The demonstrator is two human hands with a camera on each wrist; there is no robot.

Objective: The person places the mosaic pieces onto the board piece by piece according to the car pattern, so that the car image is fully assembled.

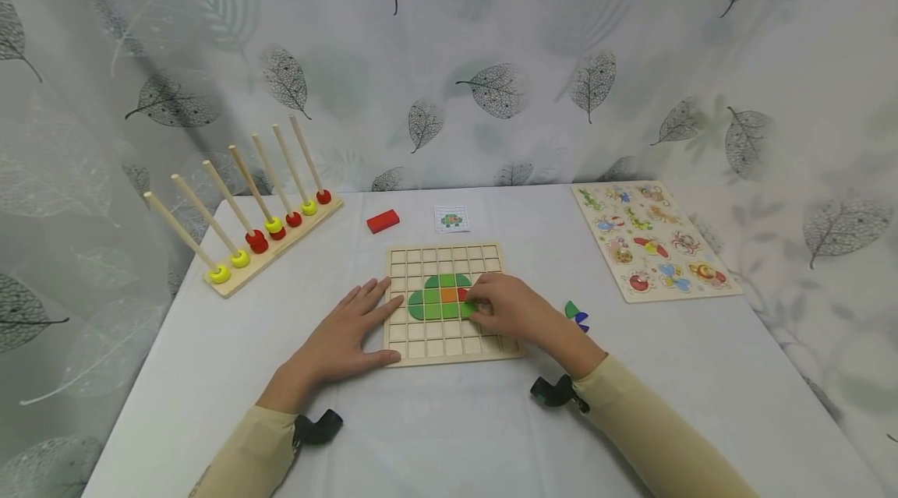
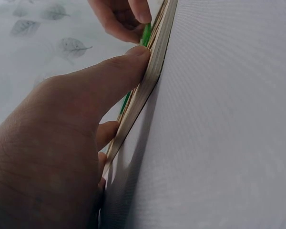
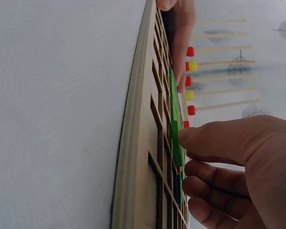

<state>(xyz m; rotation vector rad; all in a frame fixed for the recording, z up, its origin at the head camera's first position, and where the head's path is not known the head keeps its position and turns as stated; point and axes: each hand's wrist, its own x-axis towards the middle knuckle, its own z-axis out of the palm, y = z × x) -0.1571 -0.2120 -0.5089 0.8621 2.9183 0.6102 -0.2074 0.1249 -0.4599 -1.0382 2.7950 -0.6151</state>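
A wooden grid board lies on the white table, with green, orange and red tiles set in its squares. My left hand rests with spread fingers on the board's left edge, its thumb at the near corner. Over the right part of the tiles, my right hand pinches a green square tile between thumb and fingers. That tile stands a little proud of the board in the left wrist view. The right fingers hide part of the red tile.
A small picture card and a red block lie behind the board. A bead rack with upright pegs stands at the back left. An insect puzzle board is at the right; loose green and blue pieces lie near my right wrist.
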